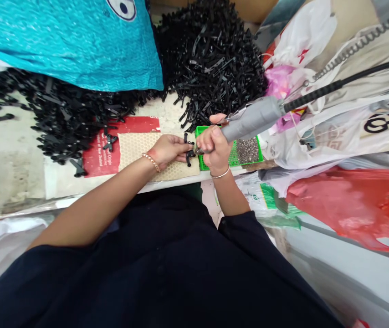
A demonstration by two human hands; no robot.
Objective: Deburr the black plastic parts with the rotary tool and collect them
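Observation:
My left hand pinches a small black plastic part above a beige textured mat. Wrapped round a grey electric screwdriver is my right hand, and the tool's tip points left at the black part. Whether the tip touches the part is too small to tell. Under and beside my right hand lies a green tray with many small metal screws at its right end. Another black part rests left of the mat, on a red printed sheet.
Large piles of black parts cover the back and left of the table. A blue bag lies over the left pile. Plastic bags crowd the right, one red. A cable and a coiled cord run to the upper right.

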